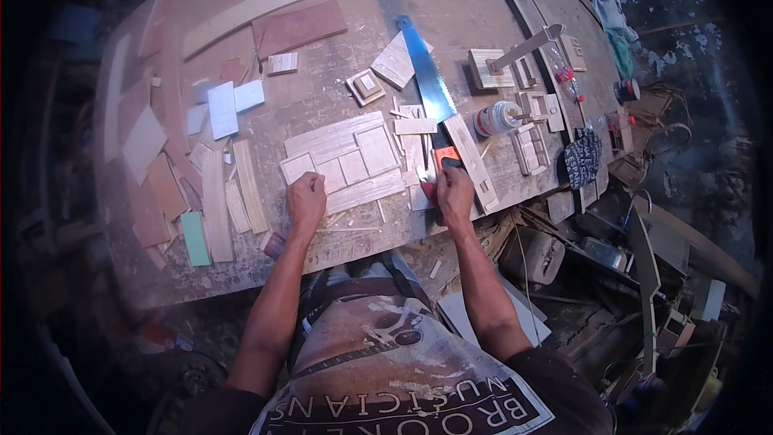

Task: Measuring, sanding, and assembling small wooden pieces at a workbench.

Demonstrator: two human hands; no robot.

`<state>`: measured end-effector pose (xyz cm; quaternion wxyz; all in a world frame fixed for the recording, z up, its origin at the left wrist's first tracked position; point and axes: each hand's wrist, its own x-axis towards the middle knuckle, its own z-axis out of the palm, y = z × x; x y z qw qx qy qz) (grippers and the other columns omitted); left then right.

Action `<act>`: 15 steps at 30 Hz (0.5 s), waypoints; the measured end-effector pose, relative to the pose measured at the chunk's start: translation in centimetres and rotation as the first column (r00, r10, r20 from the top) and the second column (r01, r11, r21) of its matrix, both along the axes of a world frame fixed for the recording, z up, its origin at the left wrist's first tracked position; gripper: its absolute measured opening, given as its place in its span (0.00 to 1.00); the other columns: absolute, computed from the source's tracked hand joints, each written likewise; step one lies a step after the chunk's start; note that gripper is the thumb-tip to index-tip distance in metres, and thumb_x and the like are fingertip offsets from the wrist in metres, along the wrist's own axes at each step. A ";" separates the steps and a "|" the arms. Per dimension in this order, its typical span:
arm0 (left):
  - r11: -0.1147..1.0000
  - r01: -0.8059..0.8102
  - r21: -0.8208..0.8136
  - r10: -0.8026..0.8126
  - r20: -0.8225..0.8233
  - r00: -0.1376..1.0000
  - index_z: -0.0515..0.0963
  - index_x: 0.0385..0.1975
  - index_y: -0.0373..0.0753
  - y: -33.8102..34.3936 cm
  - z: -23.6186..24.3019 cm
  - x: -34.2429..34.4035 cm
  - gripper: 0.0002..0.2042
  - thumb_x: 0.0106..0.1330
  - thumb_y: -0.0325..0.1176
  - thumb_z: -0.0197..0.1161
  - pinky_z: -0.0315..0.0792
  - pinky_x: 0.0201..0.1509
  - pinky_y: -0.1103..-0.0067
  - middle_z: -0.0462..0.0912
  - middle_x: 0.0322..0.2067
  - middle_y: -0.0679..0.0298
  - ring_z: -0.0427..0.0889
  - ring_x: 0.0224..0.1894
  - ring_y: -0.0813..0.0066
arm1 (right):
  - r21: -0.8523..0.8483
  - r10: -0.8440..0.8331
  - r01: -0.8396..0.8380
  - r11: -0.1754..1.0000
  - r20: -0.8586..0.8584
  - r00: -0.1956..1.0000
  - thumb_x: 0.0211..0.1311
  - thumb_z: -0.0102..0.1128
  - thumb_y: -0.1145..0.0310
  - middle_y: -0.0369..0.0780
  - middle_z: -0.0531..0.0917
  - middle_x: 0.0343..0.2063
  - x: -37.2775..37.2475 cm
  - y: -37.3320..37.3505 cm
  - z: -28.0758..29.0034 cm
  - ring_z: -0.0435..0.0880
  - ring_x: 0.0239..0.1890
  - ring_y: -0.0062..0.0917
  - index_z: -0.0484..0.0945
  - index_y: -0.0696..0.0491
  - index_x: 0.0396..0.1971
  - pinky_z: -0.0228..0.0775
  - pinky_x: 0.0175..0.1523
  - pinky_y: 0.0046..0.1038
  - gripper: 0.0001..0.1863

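My left hand (307, 200) rests at the near left corner of a pale wooden panel (346, 192) built from flat rectangular pieces. Its fingers are curled together, and whatever may be between them is hidden. To the right, my right hand (456, 193) is closed at the orange and black handle of a handsaw (431, 84), covering part of it. The saw's blade points away from me, across small wood pieces. A red piece (429, 192) shows just left of that hand; I cannot tell what it belongs to. Thin wood sticks (398, 117) lie between panel and saw.
A long wood strip (473, 165) lies right of the saw, beside an open jar (497, 118). Beyond stand a hammer (527, 48) and small wooden frames (530, 149). Planks (216, 205) and a green block (195, 239) cover the left. The bench's near edge (354, 262) runs before me.
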<state>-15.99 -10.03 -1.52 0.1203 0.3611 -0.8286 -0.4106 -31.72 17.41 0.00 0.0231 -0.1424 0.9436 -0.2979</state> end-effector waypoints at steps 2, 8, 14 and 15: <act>1.000 -0.022 0.014 0.021 0.039 0.999 0.84 0.34 0.31 0.9 0.7 -0.1 0.09 0.64 0.33 0.64 0.76 0.32 0.72 0.85 0.25 0.51 0.86 0.26 0.64 | 0.094 0.081 -0.070 0.993 -0.116 0.990 0.62 0.58 0.69 0.48 0.81 0.29 -2.0 -1.4 -1.8 0.83 0.37 0.47 0.80 0.57 0.33 0.75 0.41 0.41 0.07; 0.987 -0.159 0.033 0.156 0.062 0.986 0.84 0.33 0.31 3.0 2.6 3.1 0.10 0.64 0.34 0.64 0.74 0.30 0.73 0.85 0.22 0.56 0.83 0.24 0.71 | 0.439 0.081 -0.079 0.895 0.014 0.997 0.65 0.50 0.70 0.48 0.83 0.37 -4.4 -5.7 -3.2 0.87 0.36 0.43 0.80 0.57 0.34 0.79 0.39 0.44 0.09; 0.949 -0.300 0.097 0.292 0.085 0.953 0.83 0.34 0.31 3.8 2.3 5.6 0.09 0.64 0.32 0.65 0.73 0.30 0.75 0.85 0.23 0.57 0.82 0.24 0.74 | 0.450 0.026 -0.052 0.891 0.062 0.998 0.63 0.51 0.70 0.49 0.85 0.35 -5.4 -5.7 -3.2 0.87 0.36 0.45 0.81 0.59 0.31 0.79 0.39 0.46 0.11; 0.951 -0.294 0.097 0.285 0.097 0.954 0.83 0.34 0.31 3.9 2.6 5.5 0.09 0.64 0.32 0.65 0.74 0.31 0.75 0.85 0.23 0.57 0.82 0.24 0.74 | 0.436 0.030 -0.054 0.898 0.062 0.998 0.60 0.54 0.66 0.51 0.86 0.34 -5.8 -5.5 -3.0 0.87 0.37 0.46 0.83 0.60 0.30 0.79 0.40 0.46 0.13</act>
